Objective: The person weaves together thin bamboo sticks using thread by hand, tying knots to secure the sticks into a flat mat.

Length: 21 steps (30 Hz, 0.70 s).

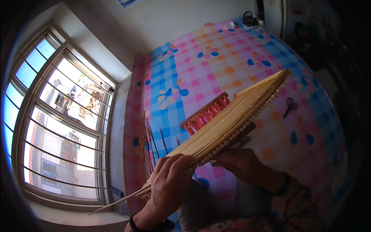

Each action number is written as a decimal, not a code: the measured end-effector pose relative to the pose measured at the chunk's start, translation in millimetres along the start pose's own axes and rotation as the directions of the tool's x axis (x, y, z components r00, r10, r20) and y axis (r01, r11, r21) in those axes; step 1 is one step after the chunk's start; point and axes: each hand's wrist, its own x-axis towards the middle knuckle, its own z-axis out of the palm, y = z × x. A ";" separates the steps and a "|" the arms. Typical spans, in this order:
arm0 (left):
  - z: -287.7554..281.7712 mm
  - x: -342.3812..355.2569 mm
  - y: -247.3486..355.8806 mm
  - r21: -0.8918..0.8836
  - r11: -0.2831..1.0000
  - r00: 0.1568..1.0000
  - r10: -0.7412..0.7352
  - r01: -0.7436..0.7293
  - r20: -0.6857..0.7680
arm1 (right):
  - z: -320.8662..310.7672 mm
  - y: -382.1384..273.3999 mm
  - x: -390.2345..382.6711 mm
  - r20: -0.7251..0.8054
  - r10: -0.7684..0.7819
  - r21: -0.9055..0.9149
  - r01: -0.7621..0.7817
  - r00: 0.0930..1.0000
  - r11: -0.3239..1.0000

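A long, tapering mat of pale plant stalks (222, 125) slants across the middle, its near end at lower left and its far tip at upper right. Round cut stalk ends line its right edge. My left hand (170, 179) grips the near part, fingers bent over the top. From the near end one thin stalk (112, 204) sticks out. My right hand (245, 164) is closed at the mat's right edge, fingertips against the underside; what they pinch is hidden. Partly behind the mat lies a red-brown wooden strip with red and pink pleated pieces (206, 114).
Black-handled scissors (290, 107) lie right of the mat on a checked, flowered cover (216, 62). Thin dark stalks (150, 141) lie at left, beside a barred window (65, 127). A dark bag (250, 19) and a bottle (261, 27) stand far back. A person (303, 36) is dimly visible at far right.
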 end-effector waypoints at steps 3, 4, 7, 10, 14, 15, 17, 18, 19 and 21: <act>0.9 -1.0 2.4 -0.001 1.000 1.000 -0.005 0.005 0.010 | -4.9 -3.1 -2.6 0.040 0.066 0.044 -0.068 0.997 0.997; 1.5 -1.6 3.4 0.007 1.000 1.000 0.004 -0.004 0.013 | -6.4 -2.8 -4.6 0.045 0.072 0.067 -0.075 0.996 0.995; 1.7 -0.6 3.1 0.006 1.000 1.000 0.020 -0.020 0.022 | -7.6 0.5 -8.5 0.044 0.040 0.065 -0.043 0.998 0.997; 2.8 -1.4 1.7 0.008 1.000 1.000 0.017 -0.017 0.002 | -9.7 -6.7 -7.5 0.068 0.116 0.101 -0.122 0.991 0.987; 2.4 -1.4 1.2 -0.015 1.000 1.000 0.009 -0.009 0.008 | -7.9 -1.9 -12.3 0.068 0.112 0.112 -0.119 0.991 0.986; 2.7 -1.4 1.1 -0.022 1.000 1.000 0.012 -0.012 -0.002 | -7.1 -0.5 -13.3 0.065 0.119 0.112 -0.126 0.991 0.986; 3.2 -1.9 1.0 -0.030 0.999 1.000 0.016 -0.016 -0.013 | -7.5 0.9 -13.9 0.061 0.126 0.110 -0.132 0.990 0.985; 3.3 -3.3 1.1 -0.034 0.999 1.000 0.008 -0.008 -0.003 | -8.1 1.3 -13.9 0.064 0.097 0.078 -0.102 0.993 0.992; 3.5 -4.8 1.5 -0.037 0.999 1.000 -0.002 0.003 0.008 | -8.5 1.6 -14.0 0.070 0.067 0.047 -0.071 0.995 0.996; 4.1 -7.1 2.2 -0.037 0.999 1.000 -0.012 0.013 0.009 | -8.1 2.0 -14.7 0.056 0.050 0.019 -0.051 0.997 0.999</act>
